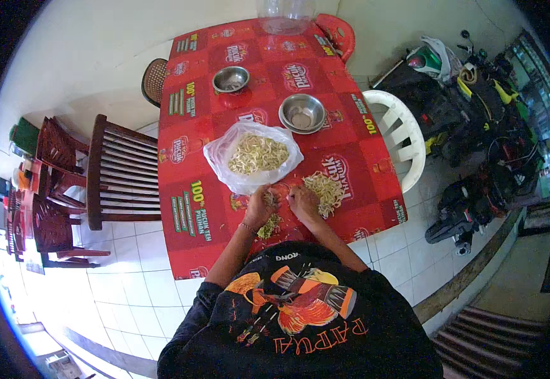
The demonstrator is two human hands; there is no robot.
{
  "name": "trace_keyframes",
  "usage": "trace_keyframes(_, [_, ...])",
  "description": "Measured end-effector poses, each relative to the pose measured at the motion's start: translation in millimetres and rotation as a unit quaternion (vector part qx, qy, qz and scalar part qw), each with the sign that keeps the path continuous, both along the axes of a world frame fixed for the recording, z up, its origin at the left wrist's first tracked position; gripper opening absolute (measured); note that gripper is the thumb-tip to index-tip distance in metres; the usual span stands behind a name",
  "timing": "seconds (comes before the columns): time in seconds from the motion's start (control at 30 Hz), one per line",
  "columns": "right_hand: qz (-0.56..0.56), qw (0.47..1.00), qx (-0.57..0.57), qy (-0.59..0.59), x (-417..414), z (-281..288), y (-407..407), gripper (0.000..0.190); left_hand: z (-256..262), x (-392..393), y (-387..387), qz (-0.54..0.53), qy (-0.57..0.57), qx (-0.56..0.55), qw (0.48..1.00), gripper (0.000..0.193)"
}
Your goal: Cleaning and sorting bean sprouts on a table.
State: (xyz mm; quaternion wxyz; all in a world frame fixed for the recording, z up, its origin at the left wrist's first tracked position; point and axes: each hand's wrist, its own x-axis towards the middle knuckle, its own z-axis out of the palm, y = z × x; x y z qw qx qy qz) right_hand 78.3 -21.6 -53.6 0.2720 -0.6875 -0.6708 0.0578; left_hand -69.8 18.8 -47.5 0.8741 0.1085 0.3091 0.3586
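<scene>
My left hand (pixel 258 208) holds a small bunch of bean sprouts just below an opened white plastic bag (pixel 213 158) full of bean sprouts (pixel 258 154). Close to its right, my right hand (pixel 302 203) has its fingers bent together near the bunch; whether a sprout is between them cannot be told. Beside the right hand lies a loose pile of pale bean sprouts (pixel 327 192) on the red printed tablecloth (pixel 227 215). A smaller greenish heap of sprout trimmings (pixel 268 226) lies by my left wrist.
Beyond the bag stand stacked metal bowls (pixel 303 113) and another metal bowl (pixel 231 79). A clear plastic container (pixel 286 19) is at the far edge. A wooden chair (pixel 123 173) stands left, a white plastic chair (pixel 410 137) right, with a motorcycle (pixel 474 199) beyond it.
</scene>
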Motion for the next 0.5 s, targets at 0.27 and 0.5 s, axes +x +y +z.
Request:
trace_keyframes(0.27, [0.020,0.986,0.048,0.156,8.1,28.4,3.7,0.010,11.1,4.6,-13.3,-0.067,0.288,0.257,0.920,0.017])
trace_keyframes(0.5, [0.073,0.939,0.051,0.331,2.6,40.2,5.5,0.009,46.5,17.6,-16.6,-0.053,0.162,0.107,0.979,0.015])
